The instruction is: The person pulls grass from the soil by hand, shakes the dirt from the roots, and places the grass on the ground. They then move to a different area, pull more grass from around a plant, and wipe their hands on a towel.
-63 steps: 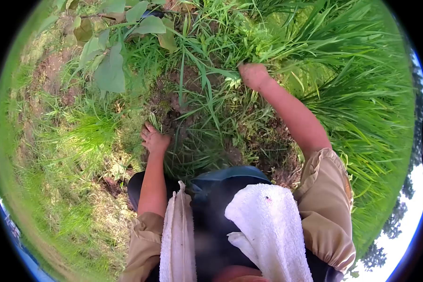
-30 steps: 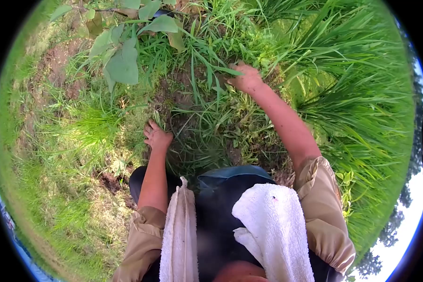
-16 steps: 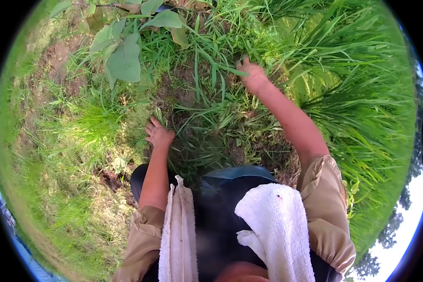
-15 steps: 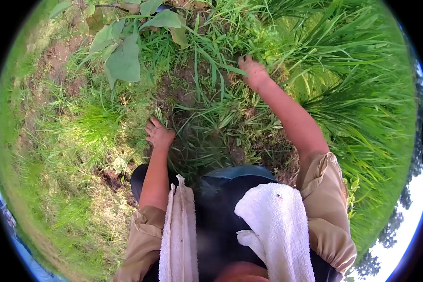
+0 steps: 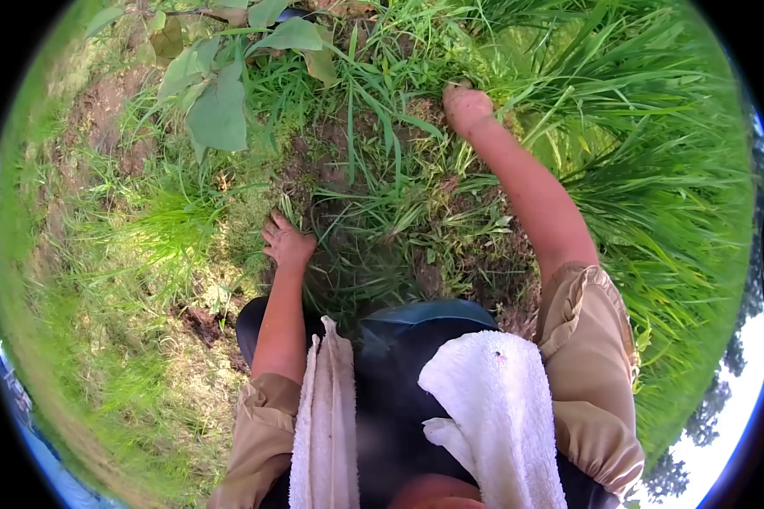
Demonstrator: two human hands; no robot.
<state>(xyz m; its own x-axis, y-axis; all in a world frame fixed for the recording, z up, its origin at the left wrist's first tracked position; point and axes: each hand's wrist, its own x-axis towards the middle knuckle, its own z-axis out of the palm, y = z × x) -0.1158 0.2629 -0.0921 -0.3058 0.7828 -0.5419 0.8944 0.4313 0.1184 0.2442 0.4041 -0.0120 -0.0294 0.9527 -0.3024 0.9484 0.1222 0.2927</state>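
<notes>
Right hand has shifted up and farther from the body since half a second ago, the arm now nearly straight. Left hand is unchanged in place.

Tall grass fills the right side of the view in a dense stand, its blades arching over toward the centre.

Soil shows as a dark, bare patch at centre, running down toward the person's knees.

Weeds grow as loose, low blades across that patch, between the two hands and up against the edge of the tall grass.

Leafy plant, with broad pale-green leaves, stands at upper left, well apart from both hands.

Towel, white, hangs over the person's front at the bottom of the view, one end on each side.

Right hand: curled closed, knuckles toward the camera, fingers buried where the weeds meet the tall grass. Whether any blades sit inside the grip cannot be told.

Left hand: fingers stretched and slightly apart, lying on the soil at the near left edge of the weeds, touching the base of a small tuft.
</notes>
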